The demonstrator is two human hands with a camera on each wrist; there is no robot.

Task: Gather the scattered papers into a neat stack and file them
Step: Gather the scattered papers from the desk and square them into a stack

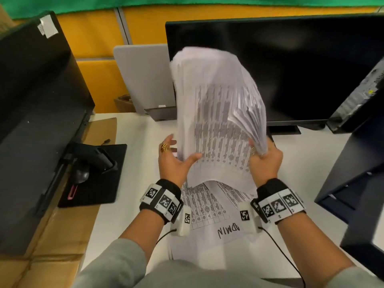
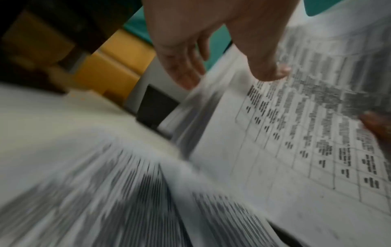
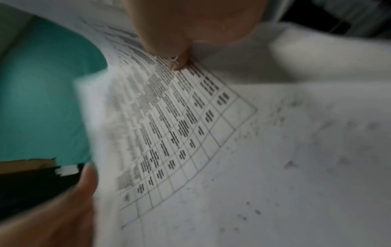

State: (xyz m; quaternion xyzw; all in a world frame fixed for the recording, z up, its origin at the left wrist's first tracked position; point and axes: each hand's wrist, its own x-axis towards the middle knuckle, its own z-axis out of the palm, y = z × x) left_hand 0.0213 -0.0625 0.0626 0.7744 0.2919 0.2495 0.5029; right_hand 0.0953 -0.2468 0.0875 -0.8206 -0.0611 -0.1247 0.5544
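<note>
1. Head view: a thick bundle of papers (image 1: 218,113) is held upright above the white bench (image 1: 133,163), in front of a dark monitor (image 1: 291,69); its top edge is bent over and blurred.
2. The bundle's lower right corner is gripped by the right hand (image 1: 265,161), with the fingers curled round the fanned sheet edges.
3. The left hand (image 1: 172,159) is seen with fingers spread and relaxed at the bundle's lower left edge; the thumb lies against the printed front sheet, and no closed grip can be made out. Rings are worn on one finger.
4. More printed sheets (image 1: 207,206) lie flat on the bench beneath the wrists, one marked with handwritten letters near its close edge.
5. Tagged bands (image 1: 161,200) are worn on both wrists, with cables trailing toward the body.
6. At the left, a black monitor back (image 1: 37,90) and its stand base (image 1: 97,173) are seen beside flattened cardboard (image 1: 62,235). A grey panel (image 1: 145,80) stands behind the bundle, before a yellow partition (image 1: 93,38).
7. Left wrist view: the spread fingers (image 2: 182,66) are shown beside the tabled front sheet (image 2: 296,133), heavily blurred.
8. Right wrist view: the thumb (image 3: 169,41) is pressed onto the gridded sheet (image 3: 190,125).
</note>
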